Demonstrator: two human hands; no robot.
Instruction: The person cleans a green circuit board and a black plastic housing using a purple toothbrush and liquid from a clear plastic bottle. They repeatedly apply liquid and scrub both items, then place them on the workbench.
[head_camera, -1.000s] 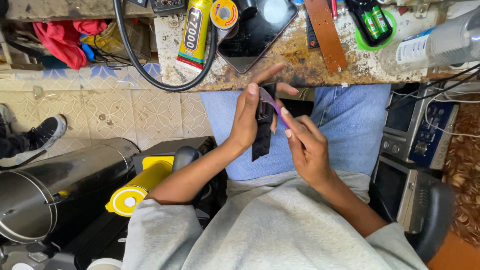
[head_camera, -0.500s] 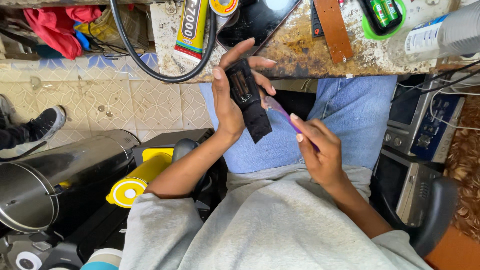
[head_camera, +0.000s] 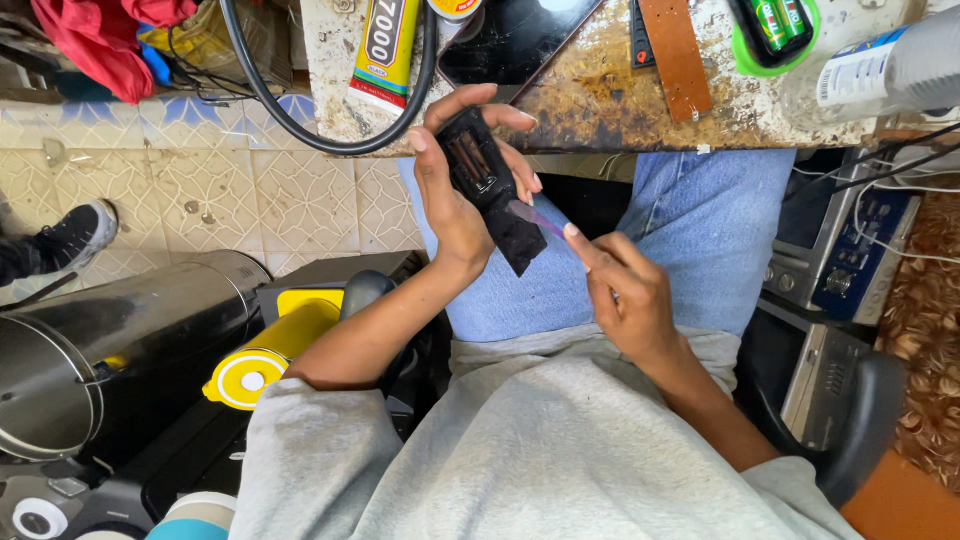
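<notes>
1. Head view, left hand: the left hand (head_camera: 455, 195) is raised over the lap, just below the edge of the bench (head_camera: 600, 100). Its fingers (head_camera: 515, 165) and thumb are wrapped around a black part (head_camera: 490, 185), holding it at its upper half with the recessed inner face turned up toward the camera. The lower end of the part sticks out free below the palm.

2. Head view, right hand: the right hand (head_camera: 625, 290) sits lower, over the blue jeans (head_camera: 690, 230). Its fingers are pinched narrow on a thin purple tool (head_camera: 535, 215), whose far tip reaches the right edge of the part, touching or all but touching it; I cannot tell which.

3. Step in hand: judged from the pose, the tool is being worked along the side of the part, as in prying or scraping at a seam or an edge. The part is presented steadily and the tool has only just met it, so this looks like the early part of that pass.

4. What the next move calls for: a firm left grip so the part does not twist, and a shallow, light push with the tool tip along the edge.

5. Around them: a glue tube (head_camera: 382, 45), a black cable (head_camera: 300, 120) and a brown strap (head_camera: 675, 50) lie on the bench, well apart from both hands.
</notes>
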